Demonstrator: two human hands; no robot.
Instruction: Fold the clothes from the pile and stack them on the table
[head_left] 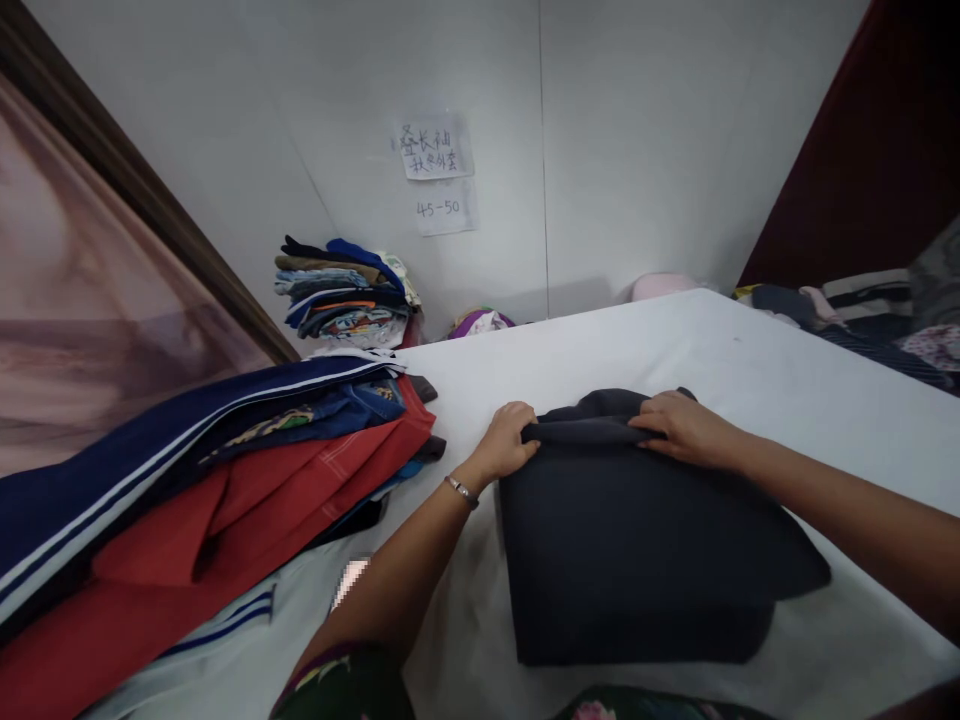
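A dark grey garment (637, 550) lies folded over on the white-covered table (540, 365), its exact kind not plain from this side. My left hand (508, 440) pinches the far left corner of its folded edge. On the right part of that same edge, my right hand (679, 428) grips the cloth between thumb and fingers. Between the two hands the edge forms a rolled band, and some bunched cloth rises behind it. The garment's lower right side sticks out in a loose point over the layer beneath.
Left of me lies a heap of clothes with red trousers (300, 500) and a navy garment with white stripes (187, 430). Folded clothes (345, 290) are stacked by the wall. Handwritten paper signs (437, 150) hang there. More clothes (862, 310) lie beyond the table's right edge.
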